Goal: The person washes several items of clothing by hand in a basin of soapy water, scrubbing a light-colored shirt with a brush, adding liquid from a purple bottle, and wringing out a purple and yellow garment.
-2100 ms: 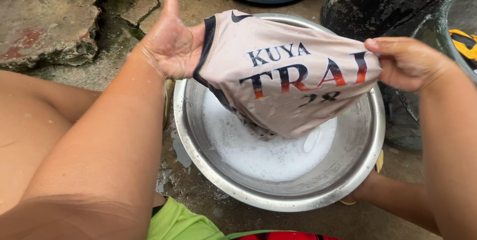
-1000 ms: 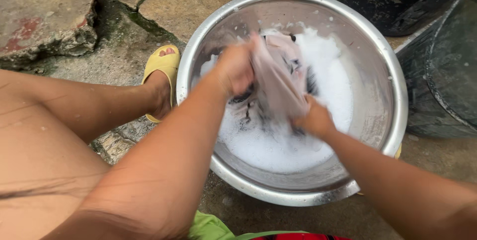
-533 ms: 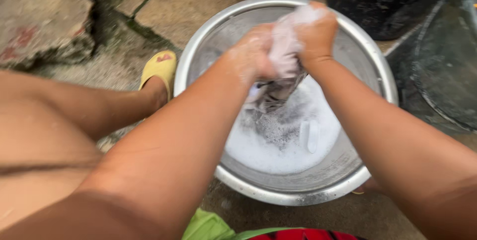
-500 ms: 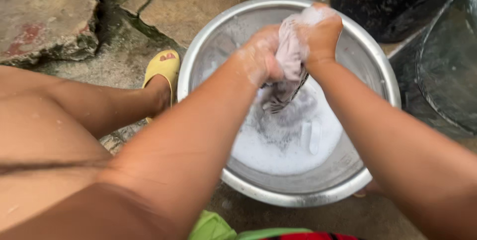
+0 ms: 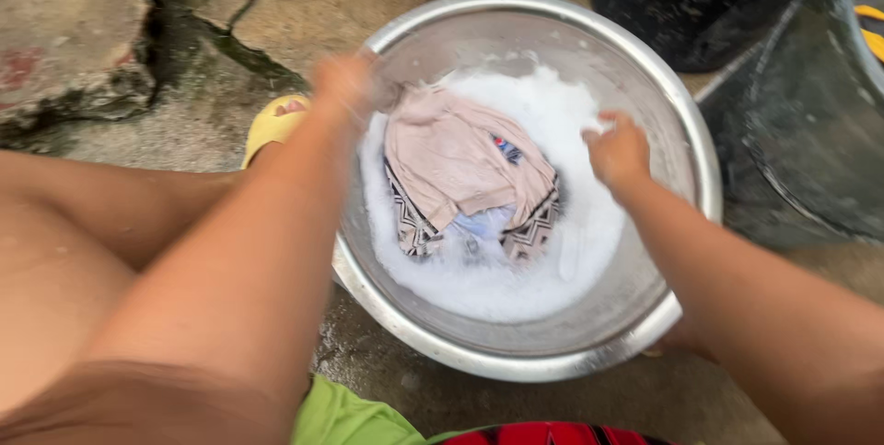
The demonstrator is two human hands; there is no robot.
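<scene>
Down in the steel basin [image 5: 686, 146] a pale pink shirt [image 5: 460, 164] lies bunched on white suds [image 5: 516, 284]. The blurred left hand [image 5: 348, 86] pinches its upper corner; whether the loosely curled right hand [image 5: 619, 150], just beside it, grips any cloth I cannot tell.
</scene>
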